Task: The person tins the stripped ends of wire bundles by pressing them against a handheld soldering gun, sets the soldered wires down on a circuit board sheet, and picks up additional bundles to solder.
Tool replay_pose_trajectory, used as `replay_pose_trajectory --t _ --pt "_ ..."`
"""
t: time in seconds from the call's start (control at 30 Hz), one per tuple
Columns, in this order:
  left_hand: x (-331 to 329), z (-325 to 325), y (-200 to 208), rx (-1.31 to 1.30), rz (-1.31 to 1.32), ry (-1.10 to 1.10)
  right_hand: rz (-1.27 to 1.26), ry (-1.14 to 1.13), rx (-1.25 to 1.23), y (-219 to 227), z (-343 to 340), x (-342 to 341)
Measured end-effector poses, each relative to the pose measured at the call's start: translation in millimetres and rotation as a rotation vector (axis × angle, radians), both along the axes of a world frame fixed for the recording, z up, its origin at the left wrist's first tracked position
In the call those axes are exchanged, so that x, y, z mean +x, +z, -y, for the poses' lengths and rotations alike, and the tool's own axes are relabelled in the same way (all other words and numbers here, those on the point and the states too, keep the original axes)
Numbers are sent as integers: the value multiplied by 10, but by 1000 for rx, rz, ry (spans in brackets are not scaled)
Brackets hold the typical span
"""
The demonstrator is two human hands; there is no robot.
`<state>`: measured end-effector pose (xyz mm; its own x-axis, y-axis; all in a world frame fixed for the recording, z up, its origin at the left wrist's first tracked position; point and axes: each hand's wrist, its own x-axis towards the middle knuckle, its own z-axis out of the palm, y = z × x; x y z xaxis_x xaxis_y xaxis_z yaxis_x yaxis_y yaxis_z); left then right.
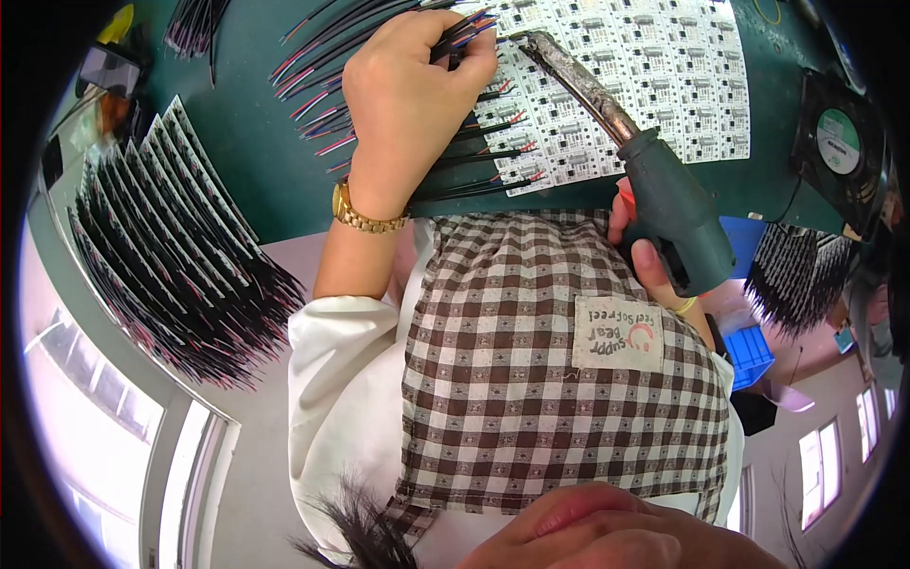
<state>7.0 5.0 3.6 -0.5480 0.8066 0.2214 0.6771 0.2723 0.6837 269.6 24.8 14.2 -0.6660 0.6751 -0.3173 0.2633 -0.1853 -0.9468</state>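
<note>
Soldering iron [671, 209], one, in right hand [650, 266]; fan [838, 142], one

Illumination is bright and even over the worktable [237, 123], with soft shadows. Left-hand windows [95, 379] and right-hand windows [820, 474] glare, overexposed to white. The circuit-board sheet [654, 76] appears sharp. Straight edges bow toward the blackened rim; detail softens there.

A green table [261, 156] bears circuit boards [664, 85], dark wires [334, 43], a fan [839, 142].
</note>
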Motion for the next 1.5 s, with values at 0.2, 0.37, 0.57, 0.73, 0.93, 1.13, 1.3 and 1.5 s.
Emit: replay_pose_trajectory --t 0.2,0.37,0.57,0.73,0.93,1.13,1.3,1.5 --pt "-6 -4 4 -25 -43 -5 -6 15 -85 55 -6 19" --pt "-25 0 -24 59 -63 -31 -192 28 -273 107 -50 -5" --pt "-20 -4 14 -18 -59 -30 -159 47 -266 38 -51 43" --pt "-18 6 15 -12 -66 -43 -188 28 -217 63 -58 -10" --pt "-58 -1 9 -33 -80 -80 -237 -122 -254 23 12 39" --pt "-49 19 -7 -7 -76 -77 -245 -70 -273 -5 15 -10" --pt "-16 33 21 -54 -135 -101 -284 -60 -249 -103 19 21" --pt "-19 61 40 -95 -107 -97 -312 -15 -220 -112 -13 12"
